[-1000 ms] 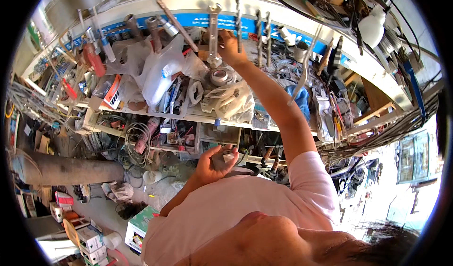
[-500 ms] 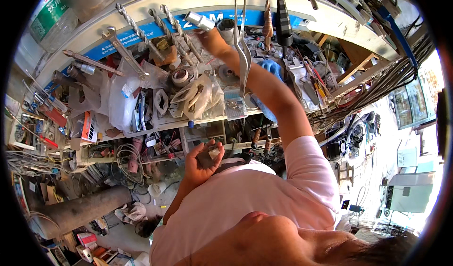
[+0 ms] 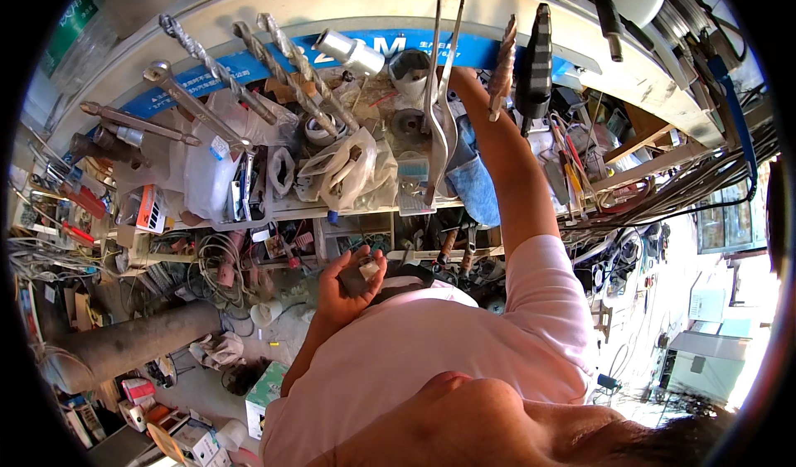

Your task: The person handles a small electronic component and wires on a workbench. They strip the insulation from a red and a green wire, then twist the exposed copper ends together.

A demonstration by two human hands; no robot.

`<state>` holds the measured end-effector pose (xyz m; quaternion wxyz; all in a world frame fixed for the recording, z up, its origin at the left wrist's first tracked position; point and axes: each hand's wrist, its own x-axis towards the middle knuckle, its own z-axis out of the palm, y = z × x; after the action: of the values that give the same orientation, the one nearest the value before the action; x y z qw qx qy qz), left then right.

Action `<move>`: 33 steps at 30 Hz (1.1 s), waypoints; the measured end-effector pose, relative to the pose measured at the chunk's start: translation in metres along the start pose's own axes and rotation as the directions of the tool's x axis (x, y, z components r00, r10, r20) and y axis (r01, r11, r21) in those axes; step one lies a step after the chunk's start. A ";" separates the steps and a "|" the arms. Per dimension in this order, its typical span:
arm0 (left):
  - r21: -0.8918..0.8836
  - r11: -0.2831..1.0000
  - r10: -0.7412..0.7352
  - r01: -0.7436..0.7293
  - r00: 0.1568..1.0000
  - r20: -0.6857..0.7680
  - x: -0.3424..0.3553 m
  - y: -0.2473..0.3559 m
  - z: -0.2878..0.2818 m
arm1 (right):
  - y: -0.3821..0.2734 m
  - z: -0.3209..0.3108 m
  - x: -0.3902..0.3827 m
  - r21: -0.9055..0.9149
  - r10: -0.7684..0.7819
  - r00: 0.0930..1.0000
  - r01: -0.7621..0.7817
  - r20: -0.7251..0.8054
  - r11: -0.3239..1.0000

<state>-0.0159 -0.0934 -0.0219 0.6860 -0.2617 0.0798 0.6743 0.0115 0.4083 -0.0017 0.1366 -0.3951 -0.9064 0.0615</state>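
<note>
My left hand (image 3: 348, 289) is held low before my body, palm up with fingers curled around a dark, blocky piece (image 3: 356, 282). A small pale square piece (image 3: 368, 269) lies with it; I cannot make out what kind either is. My right arm stretches up and forward over the bench, and my right hand (image 3: 467, 82) reaches behind the blue-labelled rail (image 3: 381, 40). Its fingers are hidden there. Long metal tweezers (image 3: 439, 119) hang just left of that wrist, and a copper-coloured step drill bit (image 3: 503, 73) hangs to its right.
Drill bits (image 3: 203, 61), a wrench (image 3: 195, 106), a socket (image 3: 350, 51) and a dark step bit (image 3: 535, 69) hang before the cluttered bench. Plastic bags (image 3: 352, 169) and a blue cloth (image 3: 474, 185) lie there. Cables (image 3: 663, 193) run along the right.
My right hand has moved right and farther forward, from behind the hanging socket to behind the rail. The view has shifted slightly. My left hand still holds the dark piece.
</note>
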 end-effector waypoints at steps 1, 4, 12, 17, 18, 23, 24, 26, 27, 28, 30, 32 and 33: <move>0.001 1.000 0.004 -0.004 1.000 -0.008 0.001 0.000 0.000 | 0.004 0.002 -0.002 0.000 0.001 1.000 -0.001 0.005 1.000; 0.000 1.000 0.016 -0.016 1.000 -0.017 0.004 -0.001 0.002 | 0.001 0.008 -0.001 0.035 -0.020 1.000 0.020 -0.011 0.999; -0.003 0.999 0.045 -0.045 0.999 -0.006 0.006 -0.008 0.012 | -0.021 -0.018 -0.075 0.351 -0.071 0.990 0.111 -0.124 0.930; -0.003 0.997 0.082 -0.082 0.996 -0.025 0.006 -0.012 0.007 | -0.031 -0.040 -0.128 0.553 -0.075 0.983 0.156 -0.165 0.818; 0.000 0.996 0.090 -0.090 0.995 -0.033 0.006 -0.012 0.006 | -0.033 -0.042 -0.126 0.584 -0.083 0.982 0.170 -0.172 0.794; -0.006 0.999 0.038 -0.039 0.999 -0.017 0.012 -0.011 0.008 | -0.010 -0.064 -0.142 0.682 -0.015 0.985 0.129 -0.170 0.720; -0.008 0.999 0.033 -0.033 0.999 -0.025 0.015 -0.010 0.010 | -0.006 -0.068 -0.142 0.691 -0.004 0.986 0.121 -0.168 0.713; 0.014 0.999 0.036 -0.036 0.998 -0.044 0.020 -0.011 0.015 | 0.000 -0.070 -0.142 0.697 -0.001 0.987 0.115 -0.161 0.707; 0.025 0.999 0.036 -0.034 0.998 -0.054 0.023 -0.012 0.017 | 0.001 -0.069 -0.141 0.694 -0.005 0.986 0.121 -0.167 0.710; 0.031 0.999 0.023 -0.021 0.999 -0.048 0.025 -0.014 0.020 | 0.002 -0.067 -0.139 0.686 -0.018 0.985 0.131 -0.170 0.716; 0.040 0.998 -0.038 0.039 0.999 -0.037 0.027 -0.018 0.029 | -0.003 -0.068 -0.132 0.633 -0.048 0.978 0.168 -0.202 0.756; 0.046 0.999 -0.010 0.011 0.999 -0.030 0.028 -0.018 0.026 | -0.017 -0.036 -0.084 0.596 -0.149 0.954 0.281 -0.261 0.752; 0.045 0.999 0.006 -0.005 1.000 -0.027 0.027 -0.017 0.024 | -0.032 -0.021 -0.065 0.571 -0.202 0.935 0.339 -0.291 0.748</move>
<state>-0.0031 -0.0577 -0.0094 0.6887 -0.2552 0.1050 0.6705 0.0374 0.3389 0.0124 0.3596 -0.1971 -0.8651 0.2889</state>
